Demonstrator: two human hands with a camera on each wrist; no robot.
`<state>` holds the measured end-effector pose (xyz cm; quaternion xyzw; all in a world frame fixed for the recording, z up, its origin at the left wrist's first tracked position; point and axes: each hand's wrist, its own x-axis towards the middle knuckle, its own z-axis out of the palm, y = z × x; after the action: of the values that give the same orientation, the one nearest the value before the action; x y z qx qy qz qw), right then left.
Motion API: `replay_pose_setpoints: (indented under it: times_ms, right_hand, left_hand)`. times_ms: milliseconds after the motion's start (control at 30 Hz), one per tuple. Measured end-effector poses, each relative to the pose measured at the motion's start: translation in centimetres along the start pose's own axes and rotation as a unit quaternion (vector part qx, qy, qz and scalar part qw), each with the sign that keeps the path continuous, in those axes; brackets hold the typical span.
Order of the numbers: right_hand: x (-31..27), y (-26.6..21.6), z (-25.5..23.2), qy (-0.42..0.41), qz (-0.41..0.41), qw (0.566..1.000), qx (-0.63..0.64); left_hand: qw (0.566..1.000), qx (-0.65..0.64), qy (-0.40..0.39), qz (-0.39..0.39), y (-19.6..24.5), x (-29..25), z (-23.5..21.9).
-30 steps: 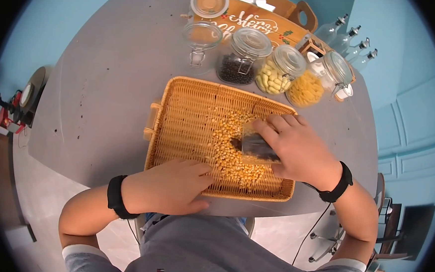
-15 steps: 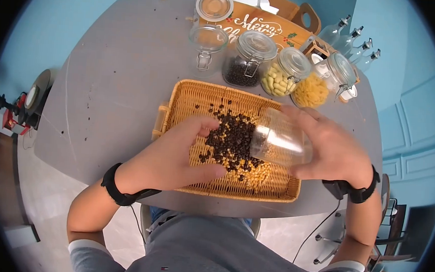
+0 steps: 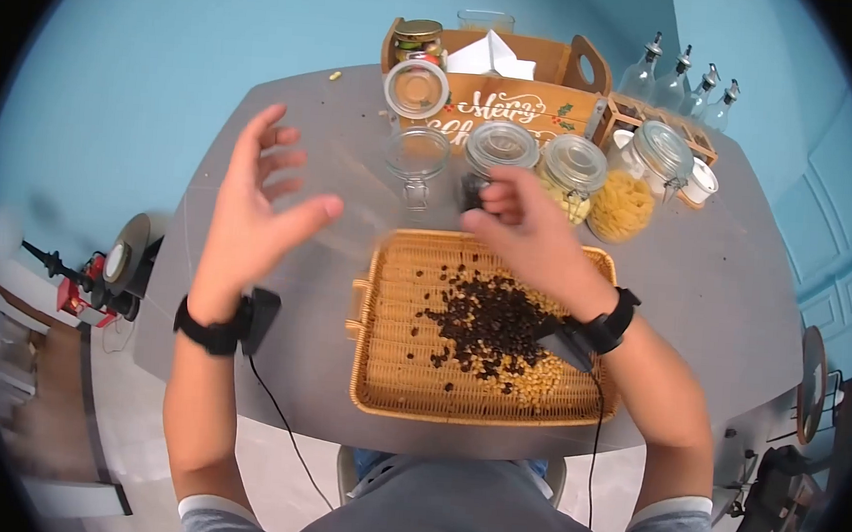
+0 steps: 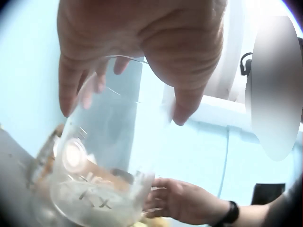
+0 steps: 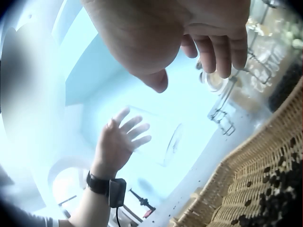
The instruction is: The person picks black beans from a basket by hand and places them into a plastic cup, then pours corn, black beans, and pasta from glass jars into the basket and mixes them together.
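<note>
My left hand (image 3: 250, 224) is raised above the table, left of the wicker basket (image 3: 388, 361), its fingers and thumb round a clear cup (image 4: 106, 142). The cup barely shows in the head view; in the right wrist view it tilts sideways, with nothing seen inside. My right hand (image 3: 535, 236) hovers over the basket's far edge, fingers loosely bent and holding nothing. It partly covers a lidded jar (image 3: 503, 146) of dark beans. Dark brown beans (image 3: 493, 319) lie heaped in the basket over yellow corn kernels (image 3: 539, 382).
Behind the basket stand an open glass jar (image 3: 418, 158), a lidded jar (image 3: 575, 166) of pale pieces and a jar of pasta (image 3: 623, 208). A wooden crate (image 3: 543, 103) with lettering is farther back, with several stoppered bottles (image 3: 673, 88) to its right.
Dark beans have poured from the cup onto the corn. The cup has passed from my right hand to my left, which has risen to the left. My right hand has moved toward the jars.
</note>
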<state>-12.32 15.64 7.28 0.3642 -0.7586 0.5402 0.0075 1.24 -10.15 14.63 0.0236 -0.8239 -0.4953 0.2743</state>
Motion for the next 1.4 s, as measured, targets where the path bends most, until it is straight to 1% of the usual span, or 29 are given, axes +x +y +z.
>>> replay_pose_setpoints:
  times_ms: [67,100,133,167,200,233,267,333,367,433,467,500,567,600,667,733,800,867,900,967,1000,1067,1133,1167,1233,1267,1333,1400]
  right_hand:
    - [0.5,2.1,-1.0,0.022,0.117,0.986,0.113]
    - [0.8,2.6,-1.4,0.026,0.177,0.971,0.162]
    - [0.7,2.8,-1.5,0.023,0.174,0.970,0.166]
    - [0.6,2.6,-1.7,0.031,0.209,0.964,0.162]
    - [0.5,2.4,-1.8,0.042,0.244,0.956,0.157]
    - [0.4,2.3,-1.9,0.042,0.263,0.951,0.160]
    - [0.5,2.2,-2.0,0.048,0.262,0.950,0.161]
    - [0.6,2.3,-2.2,0.049,0.305,0.927,0.215]
    - [0.7,2.4,-2.3,0.059,0.305,0.926,0.214]
    - [0.9,2.9,-2.3,0.041,0.335,0.906,0.255]
    - [1.1,3.0,-2.3,0.047,0.333,0.907,0.254]
    - [1.2,3.1,-2.1,0.045,0.350,0.894,0.275]
    - [1.6,3.6,-1.9,0.034,0.371,0.873,0.315]
    - [1.9,4.0,-1.8,0.036,0.368,0.873,0.316]
    - [2.2,4.5,-1.6,0.014,0.391,0.859,0.329]
    - [2.3,4.4,-1.6,0.008,0.402,0.855,0.327]
    - [2.6,4.3,-1.3,0.001,0.409,0.852,0.328]
    - [2.5,4.4,-1.1,-0.007,0.396,0.865,0.308]
    - [2.5,4.3,-1.0,-0.004,0.395,0.865,0.310]
    - [2.5,4.1,-0.8,-0.005,0.407,0.863,0.299]
    - [2.6,4.2,-0.8,0.001,0.408,0.862,0.300]
    - [2.8,4.7,-0.5,0.009,0.418,0.855,0.308]
    - [2.9,4.8,-0.3,0.018,0.426,0.852,0.305]
    - [3.0,4.7,-0.2,0.028,0.427,0.851,0.304]
    - [3.0,4.4,-0.1,0.033,0.424,0.858,0.287]
    - [3.1,4.3,-0.2,0.041,0.421,0.865,0.271]
    - [3.2,4.6,0.0,0.053,0.410,0.870,0.271]
    - [3.0,4.9,0.2,0.064,0.403,0.871,0.272]
  left_hand:
    - [0.994,0.111,-0.006,0.015,-1.8,2.5,-1.4]
    - [0.993,0.117,-0.002,0.016,-2.7,3.5,-1.5]
    - [0.985,0.169,-0.032,0.024,-3.7,4.5,-1.4]
    - [0.973,0.220,-0.063,0.034,-4.8,5.3,-1.2]
    - [0.972,0.223,-0.063,0.037,-6.0,6.1,-1.0]
    - [0.970,0.228,-0.073,0.031,-7.5,6.8,-0.7]
    - [0.969,0.232,-0.084,0.026,-8.6,7.4,-0.3]
    - [0.970,0.224,-0.089,0.024,-10.2,8.1,0.2]
    - [0.972,0.217,-0.092,0.016,-10.9,8.4,0.5]
    - [0.970,0.220,-0.102,0.017,-12.0,8.7,0.8]
    - [0.968,0.229,-0.106,0.013,-12.2,8.7,1.0]
    - [0.967,0.229,-0.107,0.018,-12.6,8.7,1.3]
    - [0.969,0.217,-0.115,-0.014,-13.1,8.6,1.5]
    - [0.969,0.218,-0.116,-0.010,-13.4,8.6,1.6]
    - [0.971,0.212,-0.109,-0.037,-14.1,8.6,1.7]
    - [0.972,0.206,-0.110,-0.030,-15.1,8.7,1.7]
    - [0.973,0.202,-0.108,-0.021,-14.9,8.8,1.4]
    - [0.972,0.186,-0.134,-0.046,-14.4,8.9,1.4]
    - [0.972,0.188,-0.135,-0.043,-13.9,9.0,1.3]
    - [0.954,0.270,-0.127,0.007,-12.6,9.3,1.4]
    - [0.954,0.269,-0.131,0.011,-10.7,9.6,2.0]
    - [0.926,0.256,-0.199,0.192,-7.1,9.5,4.5]
    - [0.902,0.220,-0.265,0.262,-3.7,8.5,8.3]
    - [0.903,0.218,-0.264,0.261,-3.6,8.6,10.1]
    - [0.864,0.268,-0.327,0.272,-3.8,9.5,13.0]
    - [0.863,0.268,-0.328,0.276,-3.6,9.6,13.6]
    - [0.876,0.257,-0.360,0.191,-3.3,9.7,15.0]
    - [0.870,0.277,-0.361,0.191,-3.3,9.8,15.3]
